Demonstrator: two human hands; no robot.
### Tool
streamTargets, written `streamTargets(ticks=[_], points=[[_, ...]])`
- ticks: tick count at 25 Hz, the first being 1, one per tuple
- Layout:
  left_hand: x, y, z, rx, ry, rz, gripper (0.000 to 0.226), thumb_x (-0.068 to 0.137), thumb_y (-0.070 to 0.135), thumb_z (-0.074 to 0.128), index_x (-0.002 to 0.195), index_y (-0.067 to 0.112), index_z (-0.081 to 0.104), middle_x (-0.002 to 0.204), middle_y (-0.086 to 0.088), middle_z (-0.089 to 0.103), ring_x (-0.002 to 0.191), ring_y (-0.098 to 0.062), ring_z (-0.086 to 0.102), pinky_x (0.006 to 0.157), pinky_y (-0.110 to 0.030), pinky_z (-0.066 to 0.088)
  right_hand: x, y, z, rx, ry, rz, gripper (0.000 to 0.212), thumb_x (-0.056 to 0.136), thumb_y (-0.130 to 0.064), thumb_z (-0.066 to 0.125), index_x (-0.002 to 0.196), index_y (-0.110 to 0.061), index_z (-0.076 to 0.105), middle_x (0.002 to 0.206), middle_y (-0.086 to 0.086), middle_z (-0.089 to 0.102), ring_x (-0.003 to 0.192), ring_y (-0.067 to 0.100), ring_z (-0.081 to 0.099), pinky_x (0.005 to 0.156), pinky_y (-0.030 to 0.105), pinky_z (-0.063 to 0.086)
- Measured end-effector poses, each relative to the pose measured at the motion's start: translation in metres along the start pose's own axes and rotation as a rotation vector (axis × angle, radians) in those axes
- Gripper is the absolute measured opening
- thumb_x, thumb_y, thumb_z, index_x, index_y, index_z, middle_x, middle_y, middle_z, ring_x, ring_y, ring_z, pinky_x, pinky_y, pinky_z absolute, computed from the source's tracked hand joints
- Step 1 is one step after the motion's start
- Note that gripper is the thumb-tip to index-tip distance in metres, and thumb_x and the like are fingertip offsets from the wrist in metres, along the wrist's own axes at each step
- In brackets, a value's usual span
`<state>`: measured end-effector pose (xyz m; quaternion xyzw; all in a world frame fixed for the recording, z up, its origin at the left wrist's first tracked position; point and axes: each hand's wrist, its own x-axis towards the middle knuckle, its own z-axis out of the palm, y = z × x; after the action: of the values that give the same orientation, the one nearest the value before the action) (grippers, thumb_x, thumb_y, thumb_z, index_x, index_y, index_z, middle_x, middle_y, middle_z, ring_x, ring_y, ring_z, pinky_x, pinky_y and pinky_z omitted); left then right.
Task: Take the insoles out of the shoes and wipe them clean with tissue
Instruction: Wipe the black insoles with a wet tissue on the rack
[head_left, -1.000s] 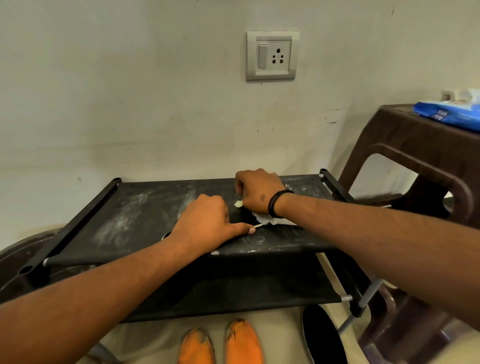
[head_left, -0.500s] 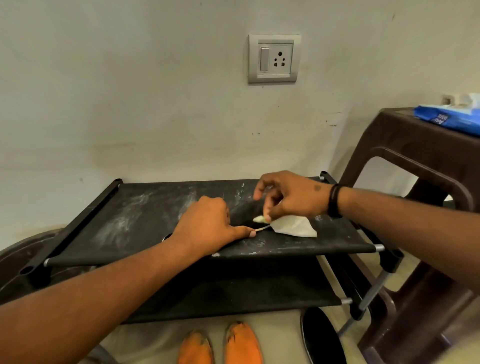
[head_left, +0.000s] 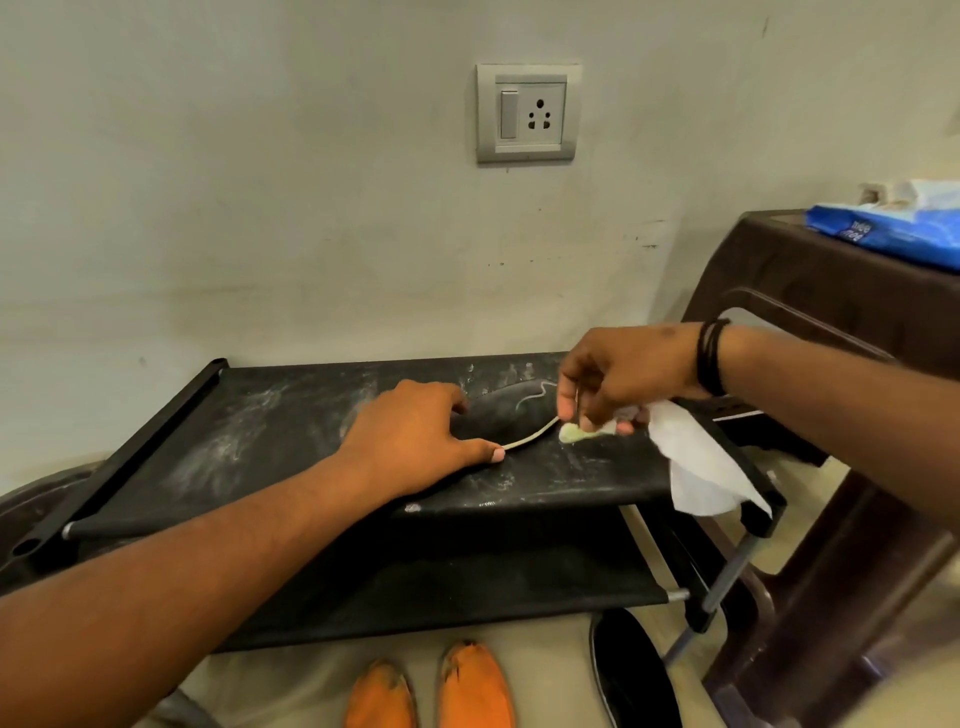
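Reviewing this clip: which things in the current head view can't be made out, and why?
- Insole: black on the black rack top; only its pale edge shows, the left hand covers one end.
- Tissue pack: cut off by the right edge; print too small.
- Right hand: its fingers hide how the tissue is held.

The left hand (head_left: 415, 436) is lying knuckles up on the black rack (head_left: 270, 431), fingers curled, thumb pressing down. The right hand (head_left: 623, 379) is hanging just above the rack, its fingers pinching a white tissue (head_left: 696, 462).
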<state>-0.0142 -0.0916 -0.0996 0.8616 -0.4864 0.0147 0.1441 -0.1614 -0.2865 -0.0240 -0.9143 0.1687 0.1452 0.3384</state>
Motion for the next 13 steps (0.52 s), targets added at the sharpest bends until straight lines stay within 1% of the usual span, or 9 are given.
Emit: streamTargets(ticks=[1,2,3,4,6,9,10,11,13], points=[[0.0,0.001,0.003,-0.012,-0.02,0.028,0.068,0.076,0.075,0.066,0.128,0.031,0.064,0.12,0.008,0.07,0.109,-0.014,0.065,0.089,-0.037,0.057,0.007,0.0,0.006,-0.153,0.147,-0.053,0.015,0.086,0.002,0.066,0.097,-0.007,0.071,0.082,0.004,0.072,0.059,0.01,0.064,0.057,0.019,0.051],[-0.001,0.001,0.005,-0.007,-0.035,0.056,0.066,0.08,0.07,0.066,0.133,0.031,0.062,0.123,0.006,0.069,0.11,-0.014,0.065,0.09,-0.036,0.056,0.013,-0.001,0.012,-0.23,0.258,-0.124,0.017,0.084,0.001,0.067,0.093,-0.011,0.073,0.082,0.0,0.073,0.067,0.007,0.066,0.064,0.02,0.052],[0.0,0.001,0.007,-0.001,-0.045,0.081,0.063,0.083,0.067,0.065,0.134,0.03,0.061,0.123,0.005,0.069,0.11,-0.014,0.064,0.09,-0.034,0.055,0.019,-0.003,0.019,-0.264,0.303,-0.187,0.02,0.082,0.001,0.067,0.092,-0.014,0.075,0.085,-0.004,0.073,0.076,0.006,0.067,0.072,0.022,0.053],[0.001,0.0,0.008,-0.004,-0.052,0.097,0.06,0.085,0.065,0.064,0.134,0.03,0.062,0.122,0.004,0.069,0.109,-0.014,0.063,0.09,-0.032,0.053,0.024,-0.004,0.026,-0.274,0.308,-0.223,0.024,0.081,0.002,0.066,0.093,-0.016,0.076,0.088,-0.006,0.074,0.084,0.005,0.067,0.077,0.023,0.053],[0.002,-0.004,0.007,-0.02,-0.087,0.093,0.059,0.084,0.066,0.063,0.132,0.032,0.064,0.117,0.001,0.067,0.107,-0.015,0.061,0.088,-0.031,0.051,0.031,-0.005,0.035,-0.254,0.303,-0.241,0.03,0.08,0.004,0.061,0.095,-0.016,0.077,0.093,-0.007,0.074,0.09,0.005,0.066,0.081,0.021,0.053],[0.003,-0.013,0.006,-0.058,-0.122,0.072,0.067,0.076,0.084,0.05,0.122,0.04,0.069,0.104,0.005,0.066,0.1,-0.013,0.059,0.086,-0.036,0.053,0.033,-0.012,0.046,-0.197,0.304,-0.267,0.027,0.082,0.0,0.059,0.091,-0.018,0.077,0.092,-0.007,0.073,0.082,0.002,0.065,0.074,0.017,0.052],[0.003,-0.015,0.006,-0.075,-0.118,0.072,0.066,0.077,0.084,0.047,0.12,0.04,0.071,0.102,0.006,0.068,0.098,-0.011,0.06,0.085,-0.037,0.054,0.034,-0.014,0.05,-0.196,0.306,-0.279,0.025,0.083,-0.002,0.059,0.09,-0.018,0.077,0.091,-0.007,0.073,0.08,0.001,0.065,0.073,0.016,0.051],[0.002,-0.017,0.008,-0.081,-0.111,0.071,0.061,0.079,0.08,0.048,0.12,0.041,0.071,0.102,0.007,0.069,0.1,-0.011,0.061,0.086,-0.037,0.054,0.035,-0.016,0.053,-0.217,0.312,-0.287,0.022,0.083,-0.004,0.06,0.09,-0.017,0.076,0.092,-0.007,0.073,0.081,0.001,0.065,0.074,0.016,0.052],[-0.001,-0.017,0.012,-0.051,-0.097,0.055,0.055,0.081,0.075,0.054,0.124,0.044,0.067,0.111,0.003,0.063,0.11,-0.016,0.056,0.09,-0.038,0.052,0.038,-0.017,0.062,-0.304,0.333,-0.3,0.022,0.085,-0.002,0.06,0.092,-0.015,0.076,0.094,-0.005,0.072,0.085,0.006,0.064,0.078,0.018,0.052]])
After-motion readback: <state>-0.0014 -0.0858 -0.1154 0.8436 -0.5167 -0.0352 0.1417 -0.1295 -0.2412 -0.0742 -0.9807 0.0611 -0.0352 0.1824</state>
